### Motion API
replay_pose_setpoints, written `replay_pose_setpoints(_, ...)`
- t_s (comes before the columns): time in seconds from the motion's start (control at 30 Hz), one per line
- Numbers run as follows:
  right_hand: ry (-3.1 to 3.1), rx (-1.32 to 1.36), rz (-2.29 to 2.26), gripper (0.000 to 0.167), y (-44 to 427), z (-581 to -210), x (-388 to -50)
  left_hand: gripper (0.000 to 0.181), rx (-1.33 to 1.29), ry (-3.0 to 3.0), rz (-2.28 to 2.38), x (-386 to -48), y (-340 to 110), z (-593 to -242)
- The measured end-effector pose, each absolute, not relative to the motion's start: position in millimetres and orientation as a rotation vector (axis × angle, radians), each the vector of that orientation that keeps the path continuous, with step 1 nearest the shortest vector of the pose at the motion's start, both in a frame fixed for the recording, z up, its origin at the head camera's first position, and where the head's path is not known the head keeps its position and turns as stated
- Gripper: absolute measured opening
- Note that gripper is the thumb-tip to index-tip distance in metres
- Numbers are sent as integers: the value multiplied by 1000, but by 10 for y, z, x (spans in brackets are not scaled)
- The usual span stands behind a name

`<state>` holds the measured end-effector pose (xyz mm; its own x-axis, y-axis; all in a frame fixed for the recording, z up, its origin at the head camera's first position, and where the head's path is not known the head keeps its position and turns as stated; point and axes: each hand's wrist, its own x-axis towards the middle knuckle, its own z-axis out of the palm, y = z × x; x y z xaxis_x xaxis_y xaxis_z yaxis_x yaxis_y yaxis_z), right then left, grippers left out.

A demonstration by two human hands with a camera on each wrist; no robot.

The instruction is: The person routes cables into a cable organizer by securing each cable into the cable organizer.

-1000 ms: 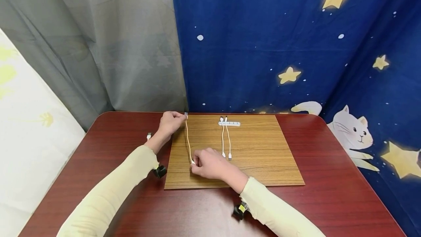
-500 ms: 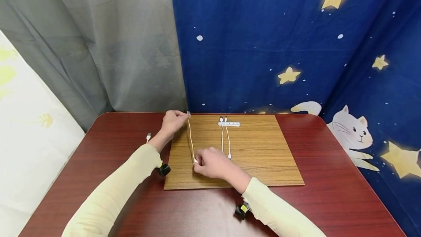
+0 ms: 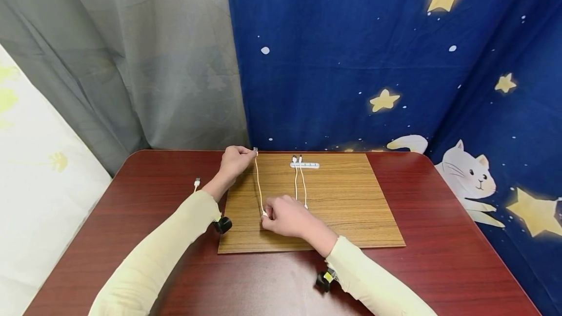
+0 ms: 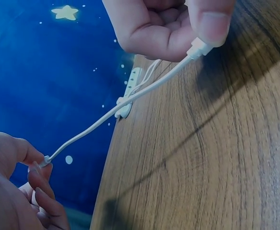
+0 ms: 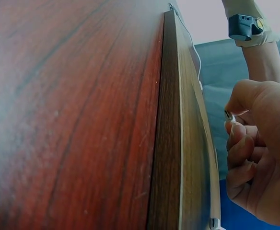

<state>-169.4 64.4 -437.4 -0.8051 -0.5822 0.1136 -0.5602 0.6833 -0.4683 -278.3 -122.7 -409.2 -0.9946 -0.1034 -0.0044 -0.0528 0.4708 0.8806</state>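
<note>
A short white USB cable stretches between my hands, raised over the wood-grain board; its shadow falls on the board in the left wrist view. At the board's far left edge my left hand pinches the cable's USB plug end. Nearer to me, my right hand pinches the other end; its small connector peeks out between thumb and finger in the right wrist view. A white cable clip strip lies at the board's far side. Two white cables sit in its left slots, their near ends partly behind my right hand.
Left of the board, another white cable lies on the red-brown table, partly hidden by my left arm. Behind the table hang a grey curtain and a blue star-patterned curtain.
Both hands have shifted slightly to the right with the cable held between them. My right hand now covers more of the near ends of the two clipped cables.
</note>
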Motion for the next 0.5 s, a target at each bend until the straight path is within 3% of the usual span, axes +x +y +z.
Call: replay_pose_setpoints(0.5, 2850, -967, -763, 23, 697, -4362, -1708, 22, 144, -2641, -1627, -2833, -1144, -4119)
